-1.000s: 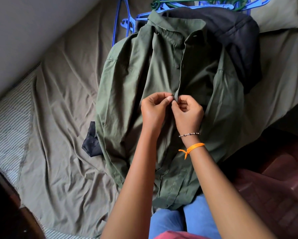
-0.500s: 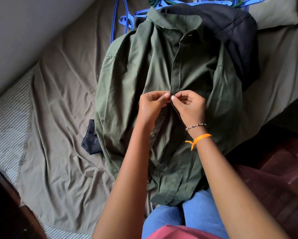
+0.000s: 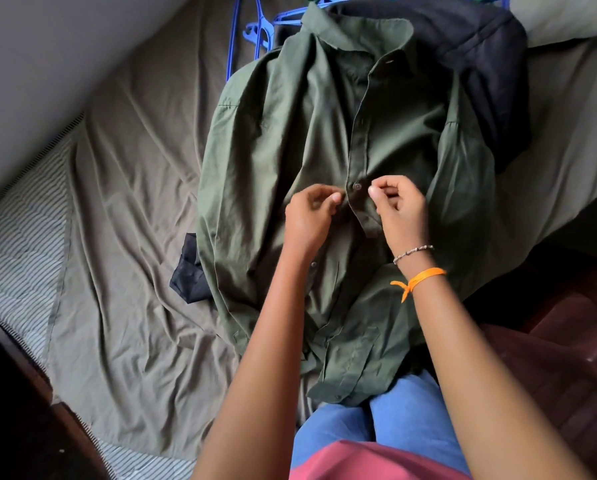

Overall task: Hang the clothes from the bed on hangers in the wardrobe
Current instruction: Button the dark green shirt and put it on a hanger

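A dark green button shirt (image 3: 283, 161) lies face up on the bed, collar away from me, its lower hem on my lap. One button (image 3: 357, 186) at mid-placket is fastened. My left hand (image 3: 309, 216) sits just left of that button, fingers curled, holding nothing that I can see. My right hand (image 3: 399, 206) is just right of it, thumb against curled fingers, also holding nothing. Blue hangers (image 3: 255, 32) poke out from under the shirt's collar end. No wardrobe is in view.
A black garment (image 3: 480, 64) lies under the shirt's right shoulder, and a dark cloth (image 3: 189, 275) sticks out at its left side. The olive sheet (image 3: 134, 188) is wrinkled. A pillow (image 3: 563, 15) is at the top right, a wall (image 3: 48, 46) at the left.
Both hands were pinching the placket together; now they have let go and moved apart, leaving the button fastened between them.
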The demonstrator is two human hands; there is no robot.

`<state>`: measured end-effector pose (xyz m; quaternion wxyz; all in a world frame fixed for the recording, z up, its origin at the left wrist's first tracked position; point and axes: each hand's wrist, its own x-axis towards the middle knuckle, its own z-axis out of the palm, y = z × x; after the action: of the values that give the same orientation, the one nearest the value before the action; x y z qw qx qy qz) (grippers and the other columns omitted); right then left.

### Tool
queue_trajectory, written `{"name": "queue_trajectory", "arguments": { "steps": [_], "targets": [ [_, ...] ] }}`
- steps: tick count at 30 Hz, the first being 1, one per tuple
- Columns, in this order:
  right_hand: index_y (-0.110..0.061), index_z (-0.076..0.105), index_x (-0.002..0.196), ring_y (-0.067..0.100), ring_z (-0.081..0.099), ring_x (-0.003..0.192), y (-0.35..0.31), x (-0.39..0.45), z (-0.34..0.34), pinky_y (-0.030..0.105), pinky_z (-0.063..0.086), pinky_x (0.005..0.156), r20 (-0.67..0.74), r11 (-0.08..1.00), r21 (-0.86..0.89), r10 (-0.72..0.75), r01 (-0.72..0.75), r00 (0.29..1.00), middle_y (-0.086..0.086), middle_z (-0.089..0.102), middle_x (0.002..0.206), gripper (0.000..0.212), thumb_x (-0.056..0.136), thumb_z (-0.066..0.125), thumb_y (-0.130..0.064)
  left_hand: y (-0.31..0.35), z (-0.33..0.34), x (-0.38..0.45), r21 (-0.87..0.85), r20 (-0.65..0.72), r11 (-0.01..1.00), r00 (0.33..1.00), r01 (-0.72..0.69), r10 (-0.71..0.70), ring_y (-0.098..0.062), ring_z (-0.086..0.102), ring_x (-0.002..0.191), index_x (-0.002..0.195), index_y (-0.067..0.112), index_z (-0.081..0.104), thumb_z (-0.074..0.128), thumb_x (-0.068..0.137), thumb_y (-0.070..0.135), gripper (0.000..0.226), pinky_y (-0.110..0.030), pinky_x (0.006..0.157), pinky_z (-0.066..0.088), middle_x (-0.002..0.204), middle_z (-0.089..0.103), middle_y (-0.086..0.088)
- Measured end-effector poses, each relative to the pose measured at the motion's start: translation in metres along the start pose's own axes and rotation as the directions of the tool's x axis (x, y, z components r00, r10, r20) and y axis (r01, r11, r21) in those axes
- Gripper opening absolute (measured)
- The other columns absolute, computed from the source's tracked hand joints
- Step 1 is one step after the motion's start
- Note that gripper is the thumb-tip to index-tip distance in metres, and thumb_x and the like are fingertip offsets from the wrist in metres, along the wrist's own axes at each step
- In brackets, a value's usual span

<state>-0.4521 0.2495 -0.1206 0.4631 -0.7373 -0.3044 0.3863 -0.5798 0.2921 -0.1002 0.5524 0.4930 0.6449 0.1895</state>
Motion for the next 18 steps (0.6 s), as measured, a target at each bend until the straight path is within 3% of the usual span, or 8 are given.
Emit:
{"name": "queue_trajectory", "arguments": {
  "steps": [3, 6, 8, 12, 18],
  "targets": [
    [-0.014, 0.052, 0.089, 0.005, 0.045, 0.068, 0.014, -0.035, -0.001, 0.018, 0.039, 0.065, -0.197, 0.988, -0.098, -0.140, 0.122, 0.971, -0.008, 0.049, 0.078, 0.011, 0.084, 0.058, -0.022, -0.031, 0.013, -0.029, 0.284, -0.231, 0.958, 0.966, -0.044, 0.112, -0.019, 0.063, 0.082, 0.088, 0.010, 0.069, 0.059, 0.088, 0.009, 0.010, -0.030, 0.075, 0.046, 0.087, 0.070, -0.004],
    [-0.006, 0.048, 0.089, 0.018, 0.042, 0.080, 0.031, -0.058, 0.003, 0.026, 0.036, 0.073, -0.175, 0.918, -0.373, -0.210, 0.133, 0.962, 0.006, 0.046, 0.088, 0.037, 0.074, 0.069, -0.032, -0.046, 0.029, -0.041, 0.351, -0.251, 0.937, 0.963, -0.002, 0.096, -0.023, 0.061, 0.090, 0.094, 0.011, 0.064, 0.060, 0.086, 0.011, 0.009, -0.028, 0.074, 0.039, 0.096, 0.065, -0.005],
    [-0.005, 0.048, 0.089, 0.023, 0.045, 0.085, 0.037, -0.055, 0.006, 0.030, 0.036, 0.074, -0.172, 0.876, -0.473, -0.192, 0.089, 0.966, 0.009, 0.049, 0.092, 0.038, 0.071, 0.070, -0.030, -0.049, 0.035, -0.036, 0.393, -0.245, 0.919, 0.963, -0.009, 0.114, -0.027, 0.058, 0.095, 0.101, 0.009, 0.058, 0.060, 0.085, 0.012, 0.016, -0.035, 0.077, 0.042, 0.103, 0.060, -0.007],
    [-0.005, 0.057, 0.083, 0.034, 0.051, 0.080, 0.036, -0.043, 0.001, 0.038, 0.038, 0.075, -0.164, 0.860, -0.492, -0.243, 0.134, 0.956, 0.013, 0.056, 0.087, 0.017, 0.070, 0.055, -0.014, -0.045, 0.036, -0.020, 0.445, -0.284, 0.896, 0.946, -0.016, 0.158, -0.034, 0.054, 0.100, 0.106, 0.007, 0.052, 0.059, 0.086, 0.013, 0.022, -0.045, 0.079, 0.042, 0.111, 0.053, -0.011],
    [-0.002, 0.060, 0.069, 0.031, 0.044, 0.070, 0.029, -0.055, -0.016, 0.037, 0.034, 0.067, -0.113, 0.837, -0.503, -0.309, 0.214, 0.944, 0.011, 0.057, 0.065, 0.023, 0.073, 0.038, -0.006, -0.049, 0.034, -0.010, 0.499, -0.291, 0.866, 0.947, 0.030, 0.135, -0.036, 0.055, 0.098, 0.097, 0.003, 0.059, 0.054, 0.091, 0.019, 0.018, -0.042, 0.073, 0.039, 0.111, 0.055, -0.013]
  ]
}}
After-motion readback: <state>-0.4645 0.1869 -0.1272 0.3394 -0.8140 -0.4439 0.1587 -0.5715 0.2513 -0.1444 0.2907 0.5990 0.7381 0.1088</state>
